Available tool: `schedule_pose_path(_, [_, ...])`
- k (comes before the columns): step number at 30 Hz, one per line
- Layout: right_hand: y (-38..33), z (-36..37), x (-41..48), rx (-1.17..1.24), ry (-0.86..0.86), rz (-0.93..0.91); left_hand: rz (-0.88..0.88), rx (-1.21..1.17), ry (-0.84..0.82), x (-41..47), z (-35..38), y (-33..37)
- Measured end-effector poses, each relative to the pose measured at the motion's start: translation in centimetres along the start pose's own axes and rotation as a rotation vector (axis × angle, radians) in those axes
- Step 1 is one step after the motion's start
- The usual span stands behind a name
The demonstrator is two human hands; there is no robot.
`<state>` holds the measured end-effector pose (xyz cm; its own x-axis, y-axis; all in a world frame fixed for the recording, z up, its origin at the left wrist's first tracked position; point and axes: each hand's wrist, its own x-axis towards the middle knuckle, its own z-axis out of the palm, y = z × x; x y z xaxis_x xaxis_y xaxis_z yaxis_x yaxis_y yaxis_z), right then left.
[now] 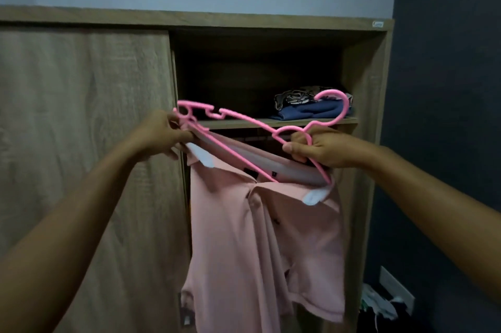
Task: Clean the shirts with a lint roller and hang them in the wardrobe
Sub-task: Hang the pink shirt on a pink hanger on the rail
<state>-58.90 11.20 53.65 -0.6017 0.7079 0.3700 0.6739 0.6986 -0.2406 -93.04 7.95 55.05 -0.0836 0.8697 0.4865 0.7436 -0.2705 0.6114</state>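
Note:
A pale pink polo shirt [244,237] hangs in front of the open wardrobe [363,66], its white-lined collar held up at chest height. A bright pink plastic hanger [241,118] lies tilted across the collar, hook pointing up to the right. My left hand [162,134] pinches the shirt's collar together with the hanger's left end. My right hand [314,148] grips the hanger near its neck, just below the hook, with the collar under it. No lint roller is in view.
The wardrobe's sliding wooden door [81,142] covers the left half. On the inner shelf [271,123] lies folded clothing: a blue piece [306,111] under a patterned one. A dark wall stands to the right, with a socket [397,289] and loose items low down.

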Motion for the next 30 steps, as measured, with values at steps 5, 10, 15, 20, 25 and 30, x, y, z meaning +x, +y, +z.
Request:
schedule_pose_path(5, [0.3, 1.7, -1.7, 0.204, 0.25, -0.109, 0.035, -0.317, 0.126, 0.2, -0.9, 2.4])
schedule_pose_path(10, [-0.3, 3.8, -2.2, 0.341, 0.473, -0.264, 0.127, -0.562, 0.074, -1.0, 0.1, 7.6])
schedule_pose_path(15, [-2.2, 7.3, -1.1, 0.692, 0.714, -0.25, 0.201, -0.638, 0.043, -1.7, 2.5, 12.2])
schedule_pose_path(20, [0.3, 10.6, 0.4, 0.598, 0.547, -0.111, 0.264, -0.687, 0.05, -1.2, 0.2, 12.2])
schedule_pose_path(25, [1.6, 7.4, -1.0, 0.424, 0.159, 0.058, 0.195, -0.512, 0.204, -0.3, -2.0, 5.5])
schedule_pose_path(30, [0.8, 2.6, -0.9, 0.093, -0.148, 0.092, 0.043, -0.268, 0.233, -0.9, -1.0, 0.2])
